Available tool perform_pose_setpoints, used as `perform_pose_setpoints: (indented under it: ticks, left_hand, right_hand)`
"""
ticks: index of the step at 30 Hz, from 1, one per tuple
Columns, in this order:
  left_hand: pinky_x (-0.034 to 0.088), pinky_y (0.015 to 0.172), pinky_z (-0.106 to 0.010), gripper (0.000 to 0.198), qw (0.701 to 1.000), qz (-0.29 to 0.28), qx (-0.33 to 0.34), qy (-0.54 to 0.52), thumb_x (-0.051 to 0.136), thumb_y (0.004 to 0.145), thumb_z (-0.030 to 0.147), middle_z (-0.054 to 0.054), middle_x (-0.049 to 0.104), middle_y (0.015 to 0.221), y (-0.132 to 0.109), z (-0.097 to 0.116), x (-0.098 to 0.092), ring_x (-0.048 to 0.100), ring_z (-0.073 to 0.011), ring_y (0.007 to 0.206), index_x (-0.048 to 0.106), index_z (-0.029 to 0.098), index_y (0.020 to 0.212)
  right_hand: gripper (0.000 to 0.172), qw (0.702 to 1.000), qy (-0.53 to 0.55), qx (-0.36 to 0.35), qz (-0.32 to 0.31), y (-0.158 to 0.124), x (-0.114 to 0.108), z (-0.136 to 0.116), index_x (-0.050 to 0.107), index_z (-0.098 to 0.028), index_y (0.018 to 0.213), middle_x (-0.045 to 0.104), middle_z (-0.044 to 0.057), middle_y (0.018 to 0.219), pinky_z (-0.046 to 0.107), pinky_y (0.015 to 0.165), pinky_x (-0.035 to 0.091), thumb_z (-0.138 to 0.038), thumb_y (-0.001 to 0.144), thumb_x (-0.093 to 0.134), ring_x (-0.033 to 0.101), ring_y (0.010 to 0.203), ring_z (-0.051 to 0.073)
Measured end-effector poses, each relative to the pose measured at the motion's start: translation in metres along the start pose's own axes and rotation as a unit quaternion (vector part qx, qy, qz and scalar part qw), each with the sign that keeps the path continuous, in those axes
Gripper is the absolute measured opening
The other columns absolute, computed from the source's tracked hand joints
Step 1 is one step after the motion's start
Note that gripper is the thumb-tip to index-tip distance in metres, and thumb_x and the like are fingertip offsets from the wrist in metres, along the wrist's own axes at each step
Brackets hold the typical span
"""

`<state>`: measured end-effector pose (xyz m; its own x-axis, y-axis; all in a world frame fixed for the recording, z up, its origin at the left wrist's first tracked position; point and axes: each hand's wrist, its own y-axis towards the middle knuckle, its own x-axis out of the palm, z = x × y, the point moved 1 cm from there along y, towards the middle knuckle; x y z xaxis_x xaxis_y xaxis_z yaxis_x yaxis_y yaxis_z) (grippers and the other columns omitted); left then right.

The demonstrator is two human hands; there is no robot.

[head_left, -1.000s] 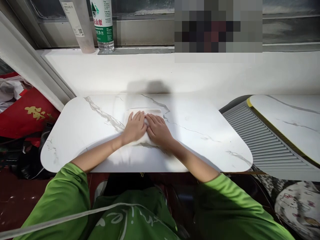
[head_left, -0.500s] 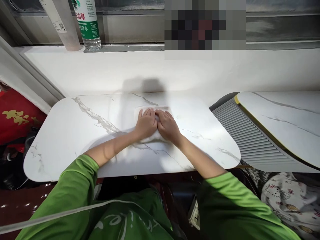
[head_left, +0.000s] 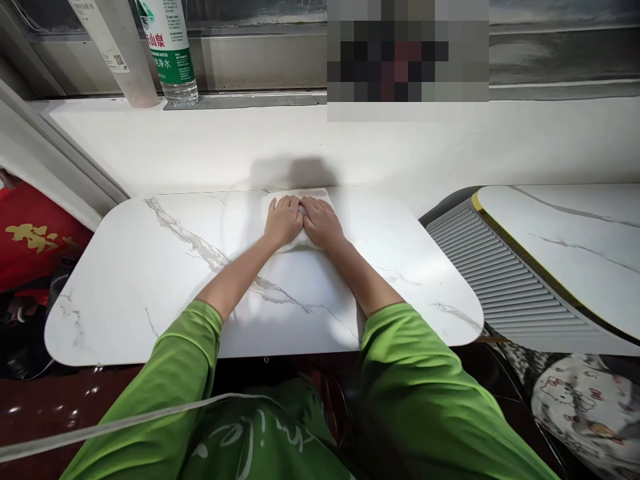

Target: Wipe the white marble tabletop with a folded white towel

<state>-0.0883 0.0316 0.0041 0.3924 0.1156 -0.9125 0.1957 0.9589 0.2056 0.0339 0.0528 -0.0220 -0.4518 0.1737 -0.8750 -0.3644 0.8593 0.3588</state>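
Observation:
A white cloth (head_left: pixel 320 195) lies on the white marble-patterned table (head_left: pixel 150 280), near its back edge. My left hand (head_left: pixel 285 221) presses down on the cloth's left half, fingers pointing away from me and curved over it. Right beside it, my right hand (head_left: pixel 321 221) presses on the other half, and the two thumbs meet in the middle. A small bunched bit of the cloth shows between the hands. Much of the cloth is hidden under my palms.
A green-labelled water bottle (head_left: pixel 173 60) and a tall translucent bottle (head_left: pixel 127 67) stand on the ledge at the back left. A second marble-patterned table (head_left: pixel 575 233) with a ribbed side is to the right. A red bag (head_left: pixel 40 233) sits at the left.
Both hands have slid forward and slightly left with the cloth, toward the table's back edge. My arms reach out straighter than before.

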Motion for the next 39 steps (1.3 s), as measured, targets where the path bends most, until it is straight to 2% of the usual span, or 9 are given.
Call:
perform_pose_setpoints:
  ticks: [5,9,13,16,19,24,29,35,39]
  left_hand:
    - [0.019,0.123,-0.048,0.044,1.0,0.0,-0.001,0.011,0.033,0.096,0.015,-0.016,0.05,0.148,-0.029,0.03,0.009,0.038,-0.0256,0.143,0.048,0.008,0.137]
    - [0.017,0.123,-0.055,0.048,0.999,-0.045,0.016,-0.001,0.034,0.096,0.019,-0.017,0.041,0.154,-0.055,0.075,0.026,0.032,-0.0285,0.147,0.043,0.007,0.142]
    - [0.015,0.123,-0.058,0.05,0.993,-0.089,0.077,-0.015,0.034,0.097,0.022,-0.019,0.037,0.156,-0.076,0.125,0.043,0.028,-0.0302,0.149,0.041,0.004,0.144]
    - [0.018,0.122,-0.06,0.049,0.988,-0.07,0.137,-0.025,0.038,0.095,0.02,-0.021,0.04,0.153,-0.081,0.154,0.053,0.031,-0.0315,0.147,0.044,0.001,0.14]
    - [0.02,0.121,-0.06,0.046,0.984,-0.042,0.172,-0.035,0.039,0.093,0.018,-0.022,0.045,0.15,-0.077,0.169,0.061,0.036,-0.0318,0.144,0.05,0.003,0.136]
    - [0.02,0.121,-0.058,0.045,0.985,-0.045,0.165,-0.03,0.038,0.094,0.017,-0.021,0.045,0.15,-0.047,0.172,0.071,0.037,-0.0313,0.143,0.05,0.003,0.135]
    - [0.016,0.123,-0.055,0.046,0.989,-0.067,0.13,-0.018,0.034,0.097,0.016,-0.019,0.043,0.152,0.007,0.164,0.077,0.033,-0.0285,0.146,0.045,0.005,0.14]
    - [0.015,0.124,-0.051,0.049,0.994,-0.069,0.083,-0.01,0.027,0.098,0.016,-0.016,0.044,0.152,0.078,0.14,0.081,0.033,-0.0251,0.145,0.042,0.006,0.144]
    - [0.016,0.123,-0.049,0.047,0.997,-0.043,0.069,-0.014,0.028,0.098,0.015,-0.015,0.049,0.147,0.106,0.12,0.08,0.039,-0.0244,0.141,0.046,0.008,0.14]
  right_hand:
    - [0.053,0.999,-0.018,-0.038,-0.009,-0.042,-0.016,0.01,0.052,-0.01,0.137,0.056,0.015,0.143,0.049,0.114,0.035,-0.019,0.089,0.032,0.047,0.136,0.027]
    - [0.053,0.998,-0.015,-0.062,0.001,-0.096,-0.044,0.03,0.053,-0.012,0.136,0.057,0.015,0.141,0.053,0.113,0.038,-0.022,0.087,0.035,0.05,0.134,0.029]
    - [0.054,0.998,-0.035,-0.041,0.02,-0.155,-0.077,0.055,0.052,-0.013,0.137,0.058,0.015,0.141,0.054,0.114,0.037,-0.023,0.087,0.037,0.052,0.133,0.029]
    - [0.055,0.998,-0.052,-0.012,0.023,-0.185,-0.097,0.071,0.051,-0.016,0.138,0.058,0.014,0.141,0.055,0.113,0.038,-0.023,0.086,0.036,0.052,0.132,0.029]
    - [0.057,0.998,-0.06,0.012,0.026,-0.194,-0.106,0.084,0.052,-0.017,0.137,0.059,0.014,0.139,0.055,0.111,0.04,-0.022,0.082,0.038,0.053,0.13,0.029]
    - [0.054,0.998,-0.051,0.026,0.041,-0.168,-0.105,0.105,0.058,-0.014,0.129,0.062,0.014,0.133,0.053,0.108,0.043,-0.022,0.079,0.039,0.055,0.126,0.03]
    - [0.053,0.997,-0.041,0.032,0.049,-0.115,-0.095,0.133,0.06,-0.016,0.125,0.065,0.013,0.129,0.055,0.107,0.042,-0.021,0.076,0.04,0.058,0.122,0.031]
    - [0.051,0.998,-0.03,0.011,0.05,-0.041,-0.077,0.162,0.061,-0.017,0.123,0.068,0.014,0.124,0.053,0.101,0.045,-0.021,0.075,0.041,0.059,0.117,0.034]
    - [0.051,0.998,-0.046,0.011,0.033,-0.003,-0.065,0.168,0.061,-0.016,0.123,0.068,0.014,0.123,0.049,0.099,0.046,-0.018,0.076,0.041,0.059,0.115,0.034]
